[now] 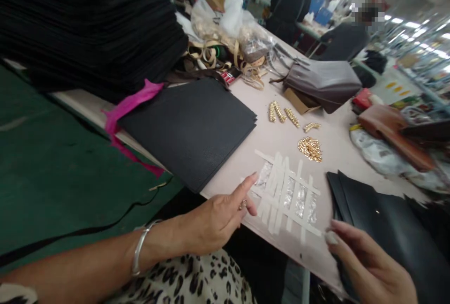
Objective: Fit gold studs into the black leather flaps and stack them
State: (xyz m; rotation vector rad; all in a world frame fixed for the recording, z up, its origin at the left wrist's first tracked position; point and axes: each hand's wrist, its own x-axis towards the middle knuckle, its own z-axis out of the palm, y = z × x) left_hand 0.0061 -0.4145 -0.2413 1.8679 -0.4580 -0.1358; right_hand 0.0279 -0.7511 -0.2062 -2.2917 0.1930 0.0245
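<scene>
Crisscrossing pale tape strips (279, 186) overlie crinkled clear plastic (300, 201).

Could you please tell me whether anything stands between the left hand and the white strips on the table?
Nothing visible does: the left hand is at the left edge of the white strips. The pile of small gold-coloured pieces lies beyond them, out of the way.

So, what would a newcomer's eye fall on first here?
Probably the bright pink strip hanging over the left edge of the table. Next, the shiny heap of gold-coloured pieces on the table, beyond a grid of whitish strips. The left hand, silver bangle at its wrist, is at that grid's edge.
</scene>
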